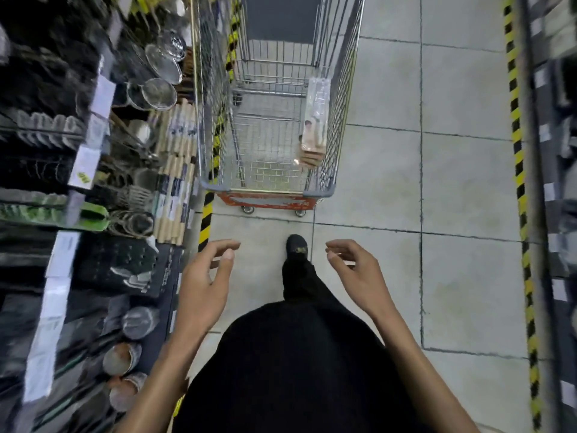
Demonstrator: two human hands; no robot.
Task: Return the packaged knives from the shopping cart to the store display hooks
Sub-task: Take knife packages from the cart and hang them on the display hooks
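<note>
both hands [203, 276] [359, 273] empty, loosely curled; packaged knives [315, 120] lean in cart [268, 195].

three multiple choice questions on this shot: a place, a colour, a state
1. Against which part of the shopping cart do the packaged knives lean? A) left wall B) right wall C) near rim
2. What colours stripe the floor tape? A) red and white B) yellow and black C) blue and white
3. What do the left hand and right hand hold? A) nothing B) one package each C) a strainer
Answers: 1 B, they lean on the right mesh; 2 B, yellow and black bands show; 3 A, both hover empty.
</note>
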